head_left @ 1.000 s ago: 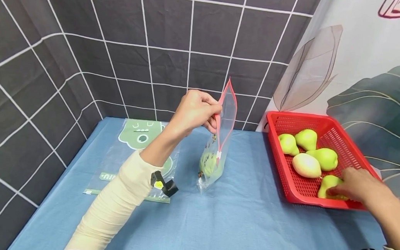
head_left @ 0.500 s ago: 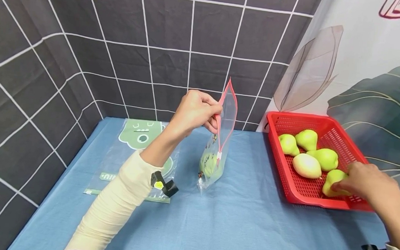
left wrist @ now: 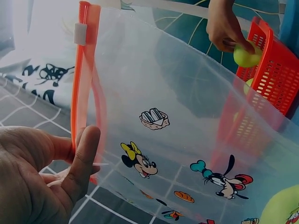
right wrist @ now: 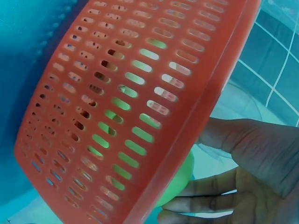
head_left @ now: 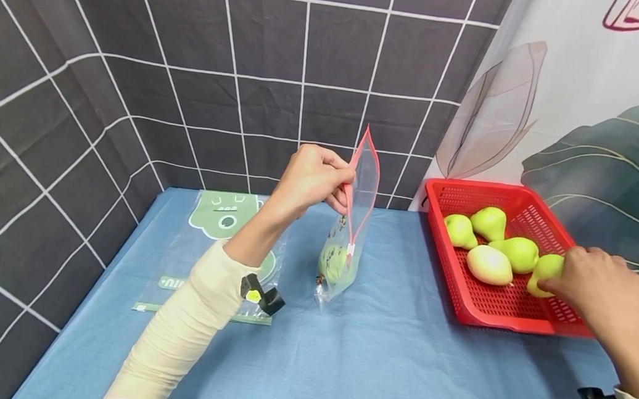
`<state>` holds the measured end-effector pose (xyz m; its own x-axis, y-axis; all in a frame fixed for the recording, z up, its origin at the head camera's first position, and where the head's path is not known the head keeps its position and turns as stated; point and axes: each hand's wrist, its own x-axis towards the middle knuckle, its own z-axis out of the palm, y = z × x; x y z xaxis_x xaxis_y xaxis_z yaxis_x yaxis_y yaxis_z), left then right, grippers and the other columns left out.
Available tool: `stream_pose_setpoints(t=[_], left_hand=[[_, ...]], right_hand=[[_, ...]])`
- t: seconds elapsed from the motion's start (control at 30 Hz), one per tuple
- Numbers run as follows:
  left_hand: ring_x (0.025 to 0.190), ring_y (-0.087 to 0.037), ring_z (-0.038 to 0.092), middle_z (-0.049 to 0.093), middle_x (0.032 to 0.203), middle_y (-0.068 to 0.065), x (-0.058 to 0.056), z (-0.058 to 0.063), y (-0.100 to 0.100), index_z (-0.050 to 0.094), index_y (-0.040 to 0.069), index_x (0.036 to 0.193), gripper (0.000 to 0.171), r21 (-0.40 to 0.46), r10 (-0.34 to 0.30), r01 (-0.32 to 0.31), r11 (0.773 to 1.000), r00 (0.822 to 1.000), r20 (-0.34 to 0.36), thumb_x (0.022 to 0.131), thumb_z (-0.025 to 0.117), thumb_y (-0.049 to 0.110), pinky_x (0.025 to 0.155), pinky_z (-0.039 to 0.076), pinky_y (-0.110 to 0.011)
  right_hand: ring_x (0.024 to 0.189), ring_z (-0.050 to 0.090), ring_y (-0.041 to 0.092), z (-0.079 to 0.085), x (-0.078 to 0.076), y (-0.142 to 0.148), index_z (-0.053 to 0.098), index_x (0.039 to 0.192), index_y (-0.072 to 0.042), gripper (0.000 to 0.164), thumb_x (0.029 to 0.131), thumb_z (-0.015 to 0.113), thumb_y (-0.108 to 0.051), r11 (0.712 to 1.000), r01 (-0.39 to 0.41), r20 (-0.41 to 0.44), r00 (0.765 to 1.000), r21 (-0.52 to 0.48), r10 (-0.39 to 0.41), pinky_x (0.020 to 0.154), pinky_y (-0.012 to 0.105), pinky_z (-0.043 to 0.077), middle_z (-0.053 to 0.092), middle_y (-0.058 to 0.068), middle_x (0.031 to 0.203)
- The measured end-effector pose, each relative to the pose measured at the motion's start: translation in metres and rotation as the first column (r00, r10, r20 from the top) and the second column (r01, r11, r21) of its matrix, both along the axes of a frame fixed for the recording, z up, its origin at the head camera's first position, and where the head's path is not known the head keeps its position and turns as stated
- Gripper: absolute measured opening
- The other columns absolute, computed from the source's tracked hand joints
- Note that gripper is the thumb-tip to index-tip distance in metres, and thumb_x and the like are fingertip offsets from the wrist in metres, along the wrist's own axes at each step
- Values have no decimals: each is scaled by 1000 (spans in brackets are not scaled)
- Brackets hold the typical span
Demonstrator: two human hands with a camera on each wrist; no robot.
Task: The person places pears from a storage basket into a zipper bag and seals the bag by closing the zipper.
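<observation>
My left hand point(head_left: 318, 178) pinches the pink rim of a clear slider zip bag point(head_left: 361, 196). The bag stands with its mouth parted and a pale green fruit point(head_left: 334, 262) at its bottom; cartoon prints show in the left wrist view. Over the right side of a red plastic basket point(head_left: 489, 319), my right hand point(head_left: 603, 284) grips a green pear point(head_left: 547, 270) between thumb and fingers. The basket wall hides part of that pear point(right wrist: 180, 179) in the right wrist view. Several other pears point(head_left: 516, 253) and a paler, mango-like fruit point(head_left: 489, 265) lie inside the basket.
Another clear bag with a green printed character point(head_left: 224, 214) lies flat on the blue tablecloth point(head_left: 341, 368), partly behind my left forearm. A dark grid-patterned curtain point(head_left: 264, 41) hangs behind the table, and a white leaf-patterned one point(head_left: 584, 76) hangs at the right.
My right hand has shifted away from me and slightly right, taking the gripped pear up from the near end of the basket. The left hand and the bag stay in place.
</observation>
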<state>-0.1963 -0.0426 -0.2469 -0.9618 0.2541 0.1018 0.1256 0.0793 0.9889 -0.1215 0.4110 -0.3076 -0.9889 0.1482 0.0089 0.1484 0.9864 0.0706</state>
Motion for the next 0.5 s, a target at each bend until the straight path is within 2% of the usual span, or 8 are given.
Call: stream_pose_setpoints(t=[0.07, 0.2, 0.33, 0.5], left_hand=[[50, -16, 73, 73, 63, -12, 0, 0, 0, 79, -16, 103, 20, 4, -4, 4, 1000, 1000, -2, 98, 63, -5, 57, 72, -38], [50, -16, 73, 72, 63, -11, -1, -1, 1, 79, -17, 102, 20, 8, -11, 11, 1000, 1000, -7, 98, 62, -5, 56, 72, -38], [50, -16, 73, 72, 63, -12, 0, 0, 2, 80, -12, 96, 19, 2, -16, 16, 1000, 1000, -10, 98, 62, -5, 56, 72, -38], [50, -17, 73, 73, 63, -12, 1, 0, 3, 80, -9, 92, 19, 3, -14, 14, 1000, 1000, -8, 98, 62, -5, 56, 72, -38]], right_hand=[[73, 56, 48, 1, 1, -2, 60, 85, 14, 59, 75, 97, -29, 1000, -1, -31, 1000, 15, 1, 61, 58, 57, 57, 31, 77], [72, 56, 49, 2, 1, -5, 58, 84, 15, 61, 76, 98, -31, 1000, -7, -76, 997, 23, 9, 59, 58, 57, 57, 31, 77], [72, 57, 50, 3, 0, -8, 59, 85, 15, 61, 74, 99, -29, 1000, -8, -118, 993, 4, 8, 56, 59, 57, 57, 33, 78], [80, 56, 56, 6, -3, -11, 58, 92, 19, 64, 79, 96, -31, 999, -26, -140, 990, -40, 20, 58, 65, 55, 56, 37, 84]])
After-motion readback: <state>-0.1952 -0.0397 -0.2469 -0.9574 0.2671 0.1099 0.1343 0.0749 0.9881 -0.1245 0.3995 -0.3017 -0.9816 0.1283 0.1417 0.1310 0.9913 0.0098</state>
